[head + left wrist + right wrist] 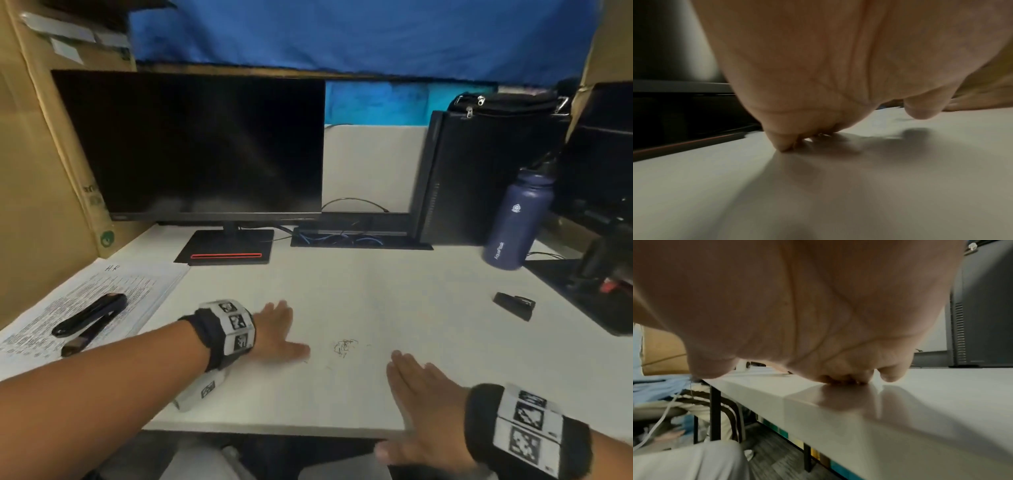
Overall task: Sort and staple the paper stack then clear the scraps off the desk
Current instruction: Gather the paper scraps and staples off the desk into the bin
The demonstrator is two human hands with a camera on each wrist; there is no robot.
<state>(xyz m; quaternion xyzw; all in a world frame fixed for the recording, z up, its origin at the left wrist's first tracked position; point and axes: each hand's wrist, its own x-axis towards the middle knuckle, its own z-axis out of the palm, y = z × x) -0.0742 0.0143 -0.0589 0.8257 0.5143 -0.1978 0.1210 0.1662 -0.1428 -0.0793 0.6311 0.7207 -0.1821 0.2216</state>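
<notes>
A small tangle of thin metal scraps lies on the white desk between my two hands. My left hand lies flat on the desk just left of the scraps, fingers straight, holding nothing. In the left wrist view its fingertips touch the desktop. Right of the scraps, by the front edge, my right hand also lies flat and empty, and its fingertips press the surface. The printed paper stack sits at the far left with a black stapler on top.
A dark monitor stands at the back, a black computer tower at the back right. A navy water bottle stands beside the tower. A small black stapler-like tool lies at the right. Cardboard boxes wall the left side.
</notes>
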